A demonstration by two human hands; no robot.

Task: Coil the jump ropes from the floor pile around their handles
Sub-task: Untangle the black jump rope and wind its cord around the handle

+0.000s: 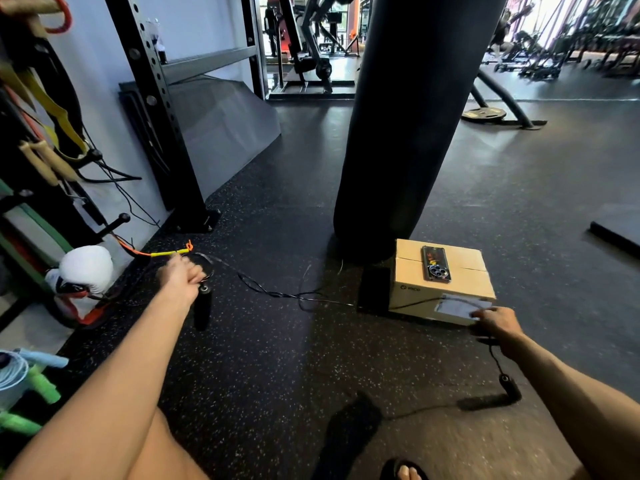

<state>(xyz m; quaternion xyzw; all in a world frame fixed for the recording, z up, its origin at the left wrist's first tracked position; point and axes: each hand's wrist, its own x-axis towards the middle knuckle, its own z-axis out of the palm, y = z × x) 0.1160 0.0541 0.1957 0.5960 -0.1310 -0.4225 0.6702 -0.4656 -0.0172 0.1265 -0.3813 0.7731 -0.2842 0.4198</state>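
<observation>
Head view: left fingers [193,271] curled tight on the jump rope [268,291] just above its black grip, with a small loop of cord standing out past the knuckles. Left hand [181,277] is raised off the floor [311,358]; left handle [202,310] hangs below it, long axis near vertical. Right fingers [484,315] are blurred but appear closed on the cord, since the right handle [509,386] dangles on a short length under the right hand [498,325]. Between the hands the thin cord sags to the floor, runs left to right, tangles a little mid-span, then passes the front of a cardboard box [415,296] with a phone [435,264] on top. Punching bag [408,116] hangs behind. Judgement: coiling barely begun. The slack lies to the right of the left hand, which sits at the one loop, so the next wrap would draw cord leftward toward that handle. Snag at the tangle is likely.
</observation>
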